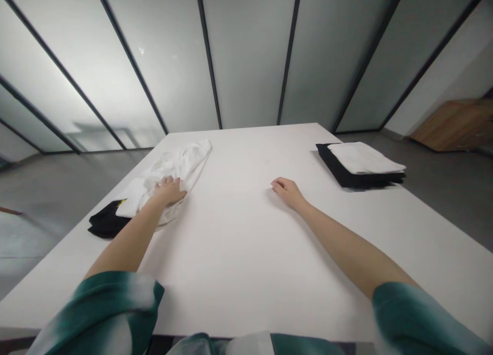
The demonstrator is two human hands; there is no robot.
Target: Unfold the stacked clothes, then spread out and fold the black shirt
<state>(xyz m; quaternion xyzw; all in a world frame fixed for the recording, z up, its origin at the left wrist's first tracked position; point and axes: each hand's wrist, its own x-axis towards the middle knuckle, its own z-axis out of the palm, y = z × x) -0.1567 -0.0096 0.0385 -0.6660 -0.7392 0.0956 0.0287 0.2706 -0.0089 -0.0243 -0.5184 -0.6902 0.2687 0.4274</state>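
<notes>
My left hand [169, 190] rests on a crumpled white garment [192, 157] at the left of the white table, its fingers spread over the cloth. The garment lies loosely, partly over folded black cloth [108, 220], which has a small yellow mark at its edge. My right hand [287, 190] is held low over the middle of the table with its fingers loosely curled in and nothing visible in them. To its right is a neat stack: a folded white cloth [365, 157] on top of folded black cloth [348, 179].
The white table [246, 262] spreads out in front of me, its far edge close to a frosted glass wall [250, 52] with dark frames. A wooden piece of furniture [458, 124] stands on the grey floor at the far right.
</notes>
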